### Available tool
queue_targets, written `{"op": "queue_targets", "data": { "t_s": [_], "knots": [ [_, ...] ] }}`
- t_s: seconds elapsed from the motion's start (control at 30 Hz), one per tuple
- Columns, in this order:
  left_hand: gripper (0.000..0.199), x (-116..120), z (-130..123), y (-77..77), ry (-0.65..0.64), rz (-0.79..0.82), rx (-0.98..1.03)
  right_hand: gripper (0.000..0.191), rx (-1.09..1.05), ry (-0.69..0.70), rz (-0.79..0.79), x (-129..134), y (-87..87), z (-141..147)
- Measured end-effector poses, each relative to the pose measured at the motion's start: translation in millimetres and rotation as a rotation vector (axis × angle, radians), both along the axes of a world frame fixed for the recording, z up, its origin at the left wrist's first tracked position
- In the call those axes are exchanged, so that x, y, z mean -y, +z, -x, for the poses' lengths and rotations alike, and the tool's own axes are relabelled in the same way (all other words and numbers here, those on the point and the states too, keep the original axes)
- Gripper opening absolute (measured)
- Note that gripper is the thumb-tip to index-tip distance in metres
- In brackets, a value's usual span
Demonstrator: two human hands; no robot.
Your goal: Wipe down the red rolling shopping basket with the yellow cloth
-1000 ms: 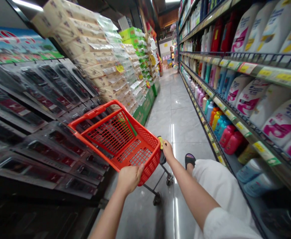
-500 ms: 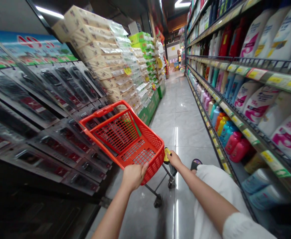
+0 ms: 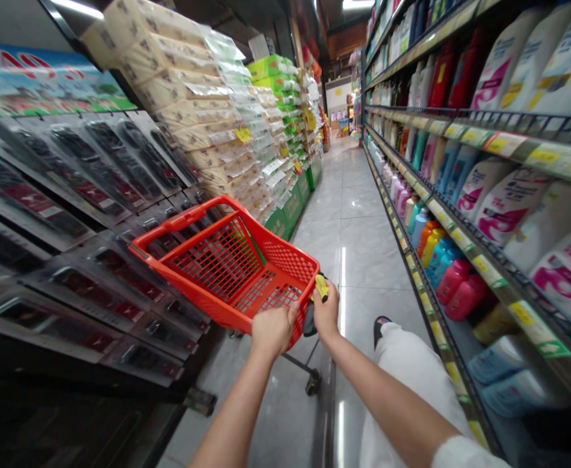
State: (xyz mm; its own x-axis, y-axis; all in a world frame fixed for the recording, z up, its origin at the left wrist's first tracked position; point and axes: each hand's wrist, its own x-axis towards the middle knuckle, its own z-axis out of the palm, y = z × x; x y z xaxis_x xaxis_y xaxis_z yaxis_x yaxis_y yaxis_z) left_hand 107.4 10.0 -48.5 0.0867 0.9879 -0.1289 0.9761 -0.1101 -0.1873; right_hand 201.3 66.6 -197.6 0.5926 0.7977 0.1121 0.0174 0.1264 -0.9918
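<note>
The red plastic shopping cart (image 3: 261, 274), its basket a lattice, stands on glossy grey tiles (image 3: 363, 250), its near rim clasped by the left hand (image 3: 272, 333); just beside its corner, the right hand (image 3: 327, 311) grips a yellow-and-dark object (image 3: 321, 287). Red numerals on a blue sign (image 3: 83, 97) are hard to read, and rounded white bottles (image 3: 507, 205) carry pink labels.

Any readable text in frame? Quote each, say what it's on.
None reads reliably.
Blue-topped banner: large red characters, unclear.
White shampoo bottles: label print blurred.
Shelf price tags: too small.
Hanging blister packs: blurred.
Green base panels: print unreadable.
Red shopping cart: no print discernible.
</note>
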Motion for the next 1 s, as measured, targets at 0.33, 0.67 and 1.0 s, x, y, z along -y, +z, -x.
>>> {"op": "queue_targets", "data": {
  "t_s": [0.33, 0.67, 1.0],
  "knots": [
    [0.079, -10, -9, -4.2, 0.011, -0.037, 0.002, 0.026, -0.200, 0.150, 0.248, 7, -9.5, 8],
    [0.079, -5, -9, -2.2, 0.053, -0.028, 0.016, 0.046, -0.078, 0.111, -0.033, 31, 25.2, 10],
    [0.079, 4, -8, -3.2, 0.020, -0.035, 0.087, 0.029, 0.548, 0.251, 0.120, -10, 84.2, -40]
  ]
}}
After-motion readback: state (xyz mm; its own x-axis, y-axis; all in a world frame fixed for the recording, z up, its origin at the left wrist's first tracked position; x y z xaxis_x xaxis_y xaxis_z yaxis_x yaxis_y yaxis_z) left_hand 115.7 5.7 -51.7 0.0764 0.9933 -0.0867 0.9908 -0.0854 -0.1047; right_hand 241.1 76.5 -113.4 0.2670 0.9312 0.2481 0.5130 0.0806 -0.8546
